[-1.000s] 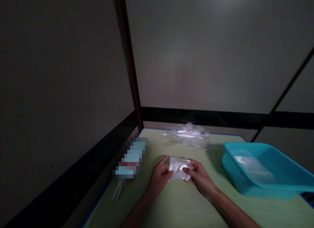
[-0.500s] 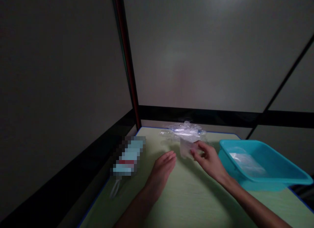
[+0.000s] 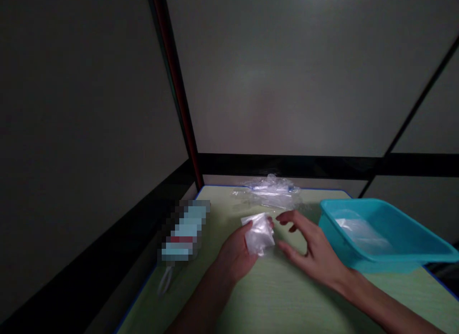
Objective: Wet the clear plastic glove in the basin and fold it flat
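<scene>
A small folded sheet of clear plastic film (image 3: 258, 234), perhaps a folded bag, lies across the palm of my left hand (image 3: 236, 257). The thumb presses on its near left edge, and fingertips show at its far right side. Just to the right, my right hand (image 3: 308, 245) has its thumb and fingers apart with nothing between them, close to the film but not touching it. Beyond both hands, a loose heap of crumpled clear plastic bags (image 3: 272, 191) rests at the back of the table.
A turquoise plastic basin (image 3: 387, 264) stands at the right, with flat clear plastic pieces (image 3: 362, 233) inside. At the left edge lies a blurred-out pale blue object (image 3: 186, 231) with a white loop (image 3: 165, 280). The green table (image 3: 287, 300) meets walls at the back and left.
The folded plastic film has passed from my right hand into my left, which has turned palm up and closed its thumb on it. My right hand has let go and spread its fingers.
</scene>
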Available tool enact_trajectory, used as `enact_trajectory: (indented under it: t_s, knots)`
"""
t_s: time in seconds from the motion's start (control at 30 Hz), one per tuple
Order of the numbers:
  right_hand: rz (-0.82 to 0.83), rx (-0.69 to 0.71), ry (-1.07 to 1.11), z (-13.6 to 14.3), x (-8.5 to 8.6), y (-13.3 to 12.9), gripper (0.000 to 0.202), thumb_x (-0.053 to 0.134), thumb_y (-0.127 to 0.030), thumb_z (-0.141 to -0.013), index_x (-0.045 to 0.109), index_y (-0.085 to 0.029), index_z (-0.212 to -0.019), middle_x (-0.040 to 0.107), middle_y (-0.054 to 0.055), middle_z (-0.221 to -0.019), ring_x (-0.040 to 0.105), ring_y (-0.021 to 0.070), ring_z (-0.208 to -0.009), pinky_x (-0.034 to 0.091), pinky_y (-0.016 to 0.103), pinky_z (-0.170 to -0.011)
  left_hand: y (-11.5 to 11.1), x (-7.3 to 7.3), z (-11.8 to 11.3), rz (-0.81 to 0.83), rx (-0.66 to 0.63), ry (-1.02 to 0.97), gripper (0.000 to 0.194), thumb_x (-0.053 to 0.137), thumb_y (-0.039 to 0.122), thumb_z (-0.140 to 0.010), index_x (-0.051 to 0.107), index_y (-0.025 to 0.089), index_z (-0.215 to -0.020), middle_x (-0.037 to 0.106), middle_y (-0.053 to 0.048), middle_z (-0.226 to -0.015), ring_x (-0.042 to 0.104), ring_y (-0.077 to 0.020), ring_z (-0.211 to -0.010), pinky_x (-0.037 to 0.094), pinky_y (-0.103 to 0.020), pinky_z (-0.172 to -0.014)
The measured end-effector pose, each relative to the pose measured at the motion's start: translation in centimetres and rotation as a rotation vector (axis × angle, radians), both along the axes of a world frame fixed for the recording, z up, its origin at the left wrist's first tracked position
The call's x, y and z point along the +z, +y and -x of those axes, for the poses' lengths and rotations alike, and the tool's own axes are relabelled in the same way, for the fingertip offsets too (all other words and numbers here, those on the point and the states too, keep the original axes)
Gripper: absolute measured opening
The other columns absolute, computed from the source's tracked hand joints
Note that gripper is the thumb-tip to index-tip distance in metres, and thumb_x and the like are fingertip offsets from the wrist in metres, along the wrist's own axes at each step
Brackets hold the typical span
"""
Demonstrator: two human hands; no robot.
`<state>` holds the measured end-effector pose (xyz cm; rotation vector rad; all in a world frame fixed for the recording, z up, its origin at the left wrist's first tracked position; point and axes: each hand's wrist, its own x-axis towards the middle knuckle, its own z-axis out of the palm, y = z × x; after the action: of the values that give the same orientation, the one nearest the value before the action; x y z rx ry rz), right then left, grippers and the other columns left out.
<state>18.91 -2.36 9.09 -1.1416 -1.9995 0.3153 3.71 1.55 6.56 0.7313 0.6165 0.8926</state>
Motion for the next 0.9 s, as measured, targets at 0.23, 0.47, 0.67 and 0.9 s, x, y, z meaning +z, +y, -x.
enact_trajectory:
  t_s: [0.23,0.47,0.67,0.9]
  knots:
    - [0.809,0.133,0.664,-0.5,0.7,2.5,0.024,0.053,-0.038,-0.073,0.057,-0.017,-0.082,0.059,0.005,-0.079,0.054,0.0163,-0.076,0.044,0.027,-0.064,-0.5,2.5,-0.9,0.163,-0.089,-0.069,0.027,0.037,0.029,-0.082,0.057,0.011,-0.086,0.059,-0.007,-0.081,0.056,-0.0171,-0.077,0.039,-0.027,-0.074]
    - [0.702,0.107,0.768,-1.5,1.1,2.7,0.018,0.062,-0.032,-0.065,0.06,-0.015,-0.06,0.056,-0.001,-0.056,0.048,0.0089,-0.052,0.038,0.023,-0.054,-0.7,3.1,-3.1,0.14,-0.118,-0.028,0.026,0.04,0.03,-0.08,0.058,0.011,-0.083,0.059,-0.009,-0.075,0.057,-0.0187,-0.076,0.039,-0.029,-0.075]
    - [0.552,0.009,0.699,-5.9,3.3,2.3,0.018,0.06,-0.032,-0.069,0.058,-0.015,-0.064,0.056,-0.002,-0.058,0.047,0.0075,-0.051,0.039,0.022,-0.052,-0.2,2.9,-5.2,0.02,-0.105,-0.085,0.023,0.046,0.029,-0.076,0.051,0.015,-0.093,0.059,-0.009,-0.09,0.056,-0.0205,-0.088,0.037,-0.034,-0.081]
    - [0.375,-0.234,0.592,-15.2,5.2,1.7,0.018,0.062,-0.033,-0.066,0.055,-0.017,-0.063,0.052,-0.005,-0.055,0.046,0.0057,-0.046,0.035,0.017,-0.043,0.0,0.5,-11.0,-0.142,-0.09,0.172,0.02,0.061,0.028,-0.064,0.049,0.015,-0.074,0.057,-0.003,-0.069,0.055,-0.0119,-0.062,0.04,-0.024,-0.059]
